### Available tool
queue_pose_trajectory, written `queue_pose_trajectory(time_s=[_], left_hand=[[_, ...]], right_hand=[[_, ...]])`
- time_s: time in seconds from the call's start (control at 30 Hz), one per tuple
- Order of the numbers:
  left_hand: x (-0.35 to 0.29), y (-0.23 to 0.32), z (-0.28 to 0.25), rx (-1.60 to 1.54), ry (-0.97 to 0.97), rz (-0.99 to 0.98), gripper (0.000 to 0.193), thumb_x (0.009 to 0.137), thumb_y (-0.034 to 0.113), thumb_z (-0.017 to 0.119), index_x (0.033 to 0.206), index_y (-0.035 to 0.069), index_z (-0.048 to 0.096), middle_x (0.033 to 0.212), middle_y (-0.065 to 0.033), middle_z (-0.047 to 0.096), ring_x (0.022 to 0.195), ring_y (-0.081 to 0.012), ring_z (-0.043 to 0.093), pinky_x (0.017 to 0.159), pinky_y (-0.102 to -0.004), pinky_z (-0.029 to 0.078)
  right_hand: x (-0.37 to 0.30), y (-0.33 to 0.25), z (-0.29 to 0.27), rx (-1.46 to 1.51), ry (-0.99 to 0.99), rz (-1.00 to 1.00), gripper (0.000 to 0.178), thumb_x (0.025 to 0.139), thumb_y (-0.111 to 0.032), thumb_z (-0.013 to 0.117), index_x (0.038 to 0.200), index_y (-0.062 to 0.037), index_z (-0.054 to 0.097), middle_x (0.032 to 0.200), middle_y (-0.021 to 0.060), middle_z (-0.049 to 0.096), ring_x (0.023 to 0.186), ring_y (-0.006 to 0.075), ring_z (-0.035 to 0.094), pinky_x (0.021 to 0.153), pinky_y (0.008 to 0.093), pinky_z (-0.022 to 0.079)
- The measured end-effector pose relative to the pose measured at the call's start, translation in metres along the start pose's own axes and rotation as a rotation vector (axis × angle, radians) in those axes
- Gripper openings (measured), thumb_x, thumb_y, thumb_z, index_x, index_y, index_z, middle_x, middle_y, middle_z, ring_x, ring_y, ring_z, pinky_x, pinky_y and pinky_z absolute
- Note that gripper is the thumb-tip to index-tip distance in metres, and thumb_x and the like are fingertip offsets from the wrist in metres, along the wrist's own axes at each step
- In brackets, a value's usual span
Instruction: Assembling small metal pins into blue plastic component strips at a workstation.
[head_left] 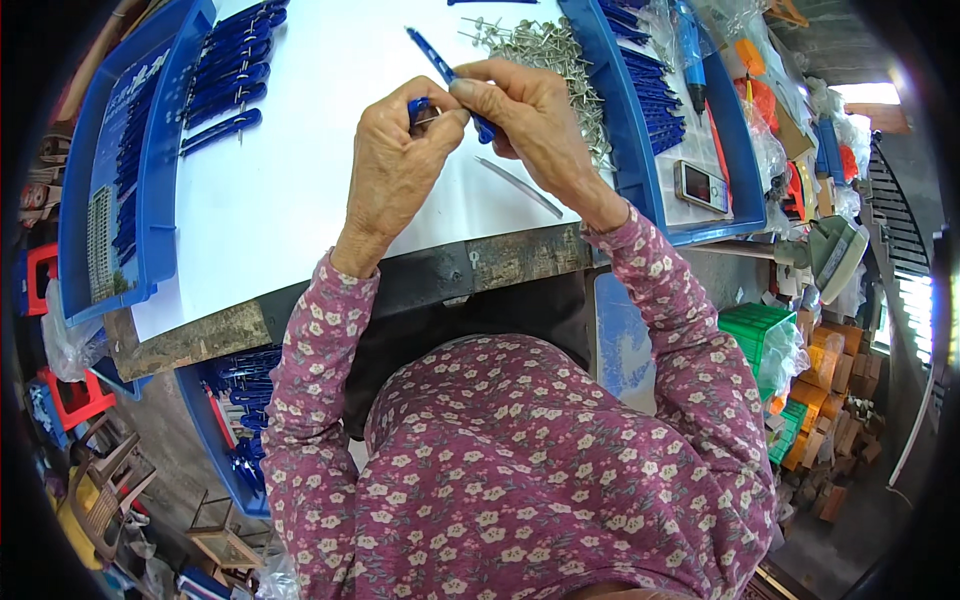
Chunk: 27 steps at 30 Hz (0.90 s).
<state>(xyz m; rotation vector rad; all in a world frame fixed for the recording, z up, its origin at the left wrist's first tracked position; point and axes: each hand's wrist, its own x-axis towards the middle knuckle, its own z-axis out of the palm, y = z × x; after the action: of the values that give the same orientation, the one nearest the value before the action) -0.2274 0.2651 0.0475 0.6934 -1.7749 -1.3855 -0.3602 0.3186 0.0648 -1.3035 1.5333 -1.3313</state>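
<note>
My right hand (530, 115) pinches a slim blue plastic handle (428, 52), which tilts up and to the left with a pale tip at its far end. Close beside it, my left hand (395, 160) is closed round a small blue piece with a metal part (422, 112), mostly covered by my fingers. The two hands almost touch above a white sheet (300, 170) on the worktable. Below my right hand lies a thin silver strip-like tool (520, 187). A pile of small metal pins with round heads (560, 65) spreads just beyond that hand.
Finished-looking blue handled pieces (225, 90) lie in a row at the left. Blue trays stand at the left (155, 190) and right (635, 140), holding more blue pieces. A mobile phone (702, 187) rests in the right tray. The table's worn wooden edge (530, 262) is near my body.
</note>
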Motion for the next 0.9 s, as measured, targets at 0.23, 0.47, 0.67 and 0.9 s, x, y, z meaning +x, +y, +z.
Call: queue_pose_trajectory(time_s=[0.23,0.47,0.67,0.9], left_hand=[[0.004,-0.008,-0.007,-0.012,-0.002,0.012,0.012,0.079,0.011,0.057,0.072,0.002,0.056,0.054,0.0037,0.046,0.049,-0.0031,0.038,0.044,-0.0203,0.03],[0.004,0.003,-0.014,0.098,-0.031,0.078,0.011,0.079,0.011,0.056,0.075,0.001,0.057,0.055,0.0016,0.049,0.05,-0.0041,0.043,0.046,-0.0196,0.036],[0.001,0.017,-0.021,-0.003,-0.006,0.018,0.014,0.08,0.011,0.056,0.079,-0.002,0.061,0.056,-0.0005,0.053,0.052,-0.0046,0.047,0.048,-0.0187,0.038],[0.001,0.005,-0.028,-0.235,0.085,-0.052,0.016,0.08,0.011,0.061,0.089,-0.002,0.062,0.06,0.0059,0.047,0.049,-0.0007,0.033,0.043,-0.0163,0.022]], right_hand=[[0.015,0.006,0.001,-0.193,-0.04,-0.219,0.028,0.087,-0.027,0.054,0.082,-0.0018,0.063,0.051,-0.0023,0.046,0.042,0.0021,0.039,0.037,0.0168,0.027],[0.023,-0.008,-0.013,-0.029,-0.318,0.127,0.062,0.087,-0.054,0.041,0.076,0.0043,0.06,0.042,0.0004,0.039,0.034,0.0058,0.035,0.032,0.0186,0.027],[0.018,-0.014,-0.009,0.131,-0.477,0.305,0.071,0.087,-0.058,0.036,0.076,0.0089,0.059,0.041,0.0015,0.04,0.03,0.0068,0.033,0.032,0.0193,0.025],[0.01,-0.012,-0.005,0.169,-0.494,0.264,0.072,0.086,-0.059,0.037,0.071,0.0079,0.059,0.039,0.0027,0.042,0.032,0.0081,0.039,0.033,0.0187,0.031]])
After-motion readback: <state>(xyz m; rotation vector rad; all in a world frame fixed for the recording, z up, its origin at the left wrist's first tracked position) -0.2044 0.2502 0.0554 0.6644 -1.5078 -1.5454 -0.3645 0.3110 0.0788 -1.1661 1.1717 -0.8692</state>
